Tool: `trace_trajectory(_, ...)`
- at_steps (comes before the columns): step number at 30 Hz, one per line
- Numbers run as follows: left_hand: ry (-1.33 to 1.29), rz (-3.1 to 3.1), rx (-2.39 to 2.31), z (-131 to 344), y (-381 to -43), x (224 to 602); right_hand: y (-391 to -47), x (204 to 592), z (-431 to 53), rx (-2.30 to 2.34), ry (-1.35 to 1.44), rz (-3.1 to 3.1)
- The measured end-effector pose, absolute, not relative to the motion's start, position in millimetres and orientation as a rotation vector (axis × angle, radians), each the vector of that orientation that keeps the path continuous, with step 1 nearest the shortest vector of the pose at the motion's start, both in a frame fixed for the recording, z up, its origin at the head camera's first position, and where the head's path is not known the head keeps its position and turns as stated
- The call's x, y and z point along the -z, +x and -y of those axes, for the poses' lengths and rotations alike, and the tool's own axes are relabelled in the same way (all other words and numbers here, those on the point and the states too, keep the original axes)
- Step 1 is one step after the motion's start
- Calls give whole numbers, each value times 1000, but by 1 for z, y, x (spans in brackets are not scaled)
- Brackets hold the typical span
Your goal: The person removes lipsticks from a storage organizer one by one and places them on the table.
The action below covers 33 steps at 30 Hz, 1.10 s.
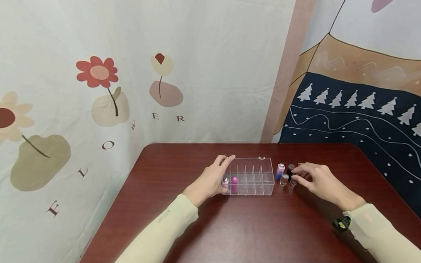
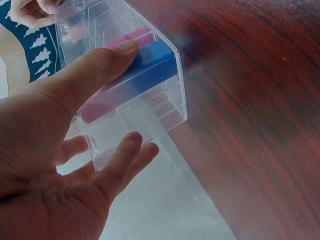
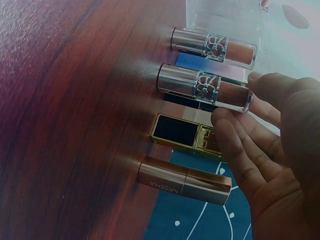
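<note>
The left hand (image 1: pixel 212 181) is bracing the near-left end of the clear divided organizer (image 1: pixel 255 175), thumb and fingers curled around its corner, where two lipsticks, one pink (image 1: pixel 234 184) and one blue (image 2: pixel 150 60), are already sitting in the slots beside the thumb. Most slots are still waiting. The right hand (image 1: pixel 318 181) is reaching with relaxed fingers, its fingertips touching a silver-capped lipstick (image 3: pixel 205 87); four show by it: two silver-capped, one black-and-gold (image 3: pixel 187 132), one rose-gold (image 3: pixel 182 181).

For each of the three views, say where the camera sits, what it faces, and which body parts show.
Head: worn high, looking down at the table; both sleeved forearms, left hand and right hand show.
Left wrist: behind the left palm, facing the clear organizer; thumb and fingers hold it.
Right wrist: beside the right hand, facing standing lipsticks; fingertips touch one.
Shared: the organizer shows in all three.
</note>
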<state>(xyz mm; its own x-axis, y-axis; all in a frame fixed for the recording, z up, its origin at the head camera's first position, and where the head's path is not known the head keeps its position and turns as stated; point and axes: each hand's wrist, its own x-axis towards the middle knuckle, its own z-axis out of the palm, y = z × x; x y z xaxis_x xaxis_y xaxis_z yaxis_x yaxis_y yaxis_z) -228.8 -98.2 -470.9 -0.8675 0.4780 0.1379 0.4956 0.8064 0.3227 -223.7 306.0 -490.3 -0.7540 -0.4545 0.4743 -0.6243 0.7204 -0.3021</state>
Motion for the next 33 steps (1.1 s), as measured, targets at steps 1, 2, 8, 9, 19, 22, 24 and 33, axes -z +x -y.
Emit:
trace_trajectory(1, -793, 2942, 549, 99, -229, 470, -224, 489, -306, -640, 835, 2556)
trace_trajectory(2, -793, 2945, 550, 99, -230, 469, -224, 488, -306, -637, 838, 2553)
trace_trajectory(8, -794, 2941, 552, 102, -234, 467, -222, 477, -303, -621, 800, 2542)
trace_trajectory(9, -796, 2939, 555, 103, -234, 466, -221, 474, -301, -625, 791, 2535)
trace_trajectory(19, -820, 2925, 595, 108, -235, 469, -217, 464, -261, -689, 884, 2439)
trace_trajectory(22, -825, 2923, 610, 108, -235, 471, -219, 465, -242, -700, 946, 2417)
trace_trajectory(24, -829, 2923, 615, 108, -235, 472, -222, 466, -228, -716, 985, 2411)
trace_trajectory(33, -853, 2893, 577, 105, -230, 477, -230, 472, -166, -804, 1136, 2485)
